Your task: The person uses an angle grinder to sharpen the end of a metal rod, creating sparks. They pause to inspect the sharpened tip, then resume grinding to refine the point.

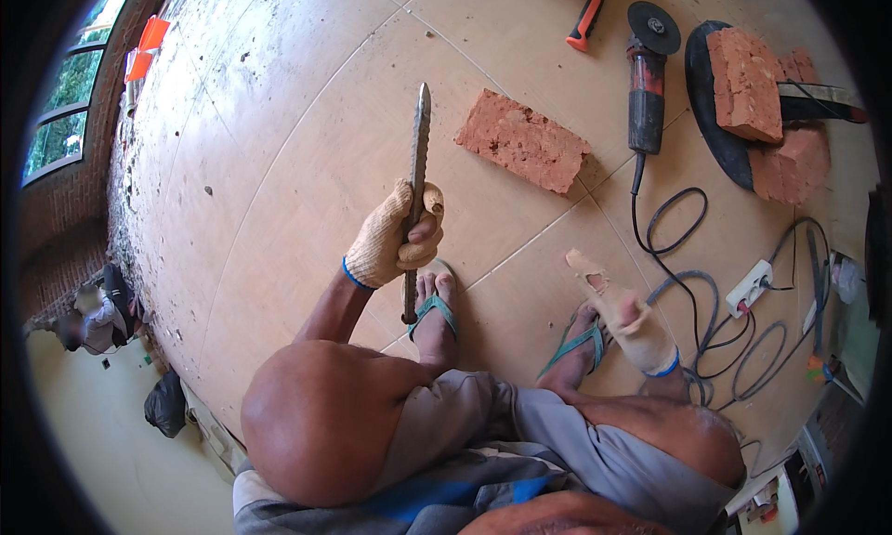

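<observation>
My left hand [398, 233], in a cream knit glove with a blue cuff, is closed around a ribbed steel chisel [418, 154]. The chisel stands nearly upright in the picture, its flattened pointed end away from me and its blunt end by my left foot. My right hand [636, 323], in a worn, torn glove, hangs over my right foot with fingers extended and nothing visible in it. A rough red brick [523, 140] lies on the tiles beyond both hands. Right of it rests an angle grinder [646, 84] with a dark disc.
An orange-and-black handled tool [585, 22] lies at the far edge. More bricks [746, 84] sit on a black curved object [703, 98] at right. Cables loop around a white power strip [749, 288]. Another person [102, 321] sits at far left, near a black bag [165, 405].
</observation>
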Demonstrator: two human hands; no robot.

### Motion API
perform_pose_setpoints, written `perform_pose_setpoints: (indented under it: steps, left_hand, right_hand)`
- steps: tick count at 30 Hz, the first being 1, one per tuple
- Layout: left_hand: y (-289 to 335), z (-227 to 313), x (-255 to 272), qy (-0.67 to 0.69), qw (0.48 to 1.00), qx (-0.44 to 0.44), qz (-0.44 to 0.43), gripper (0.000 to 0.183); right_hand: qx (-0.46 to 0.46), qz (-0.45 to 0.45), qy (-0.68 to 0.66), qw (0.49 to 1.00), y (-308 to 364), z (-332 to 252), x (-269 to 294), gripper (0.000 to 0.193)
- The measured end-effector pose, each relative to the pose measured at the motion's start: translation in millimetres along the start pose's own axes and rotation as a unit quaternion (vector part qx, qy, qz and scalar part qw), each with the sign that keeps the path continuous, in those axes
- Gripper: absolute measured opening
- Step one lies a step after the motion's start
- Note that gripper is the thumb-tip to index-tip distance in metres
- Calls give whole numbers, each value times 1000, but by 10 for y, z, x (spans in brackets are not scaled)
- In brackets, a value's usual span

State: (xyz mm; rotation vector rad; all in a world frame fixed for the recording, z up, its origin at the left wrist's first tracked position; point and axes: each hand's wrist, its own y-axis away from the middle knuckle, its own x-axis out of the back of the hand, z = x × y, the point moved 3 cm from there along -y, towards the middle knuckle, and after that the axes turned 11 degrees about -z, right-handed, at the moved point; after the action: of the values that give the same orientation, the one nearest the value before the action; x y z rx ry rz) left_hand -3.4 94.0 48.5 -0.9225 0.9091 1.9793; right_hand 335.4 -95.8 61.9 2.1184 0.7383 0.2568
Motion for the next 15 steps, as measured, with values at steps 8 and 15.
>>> perform_pose_setpoints:
  steps: [8, 15]
  left_hand:
    - [36, 121, -236, -63, 995, -5, -71, 66]
    - [111, 161, -298, -72, 991, -5, -108, 67]
  right_hand:
    - [181, 313, 388, 847, 268, -510, 87, 109]
    - [310, 407, 245, 823, 304, -482, 96, 66]
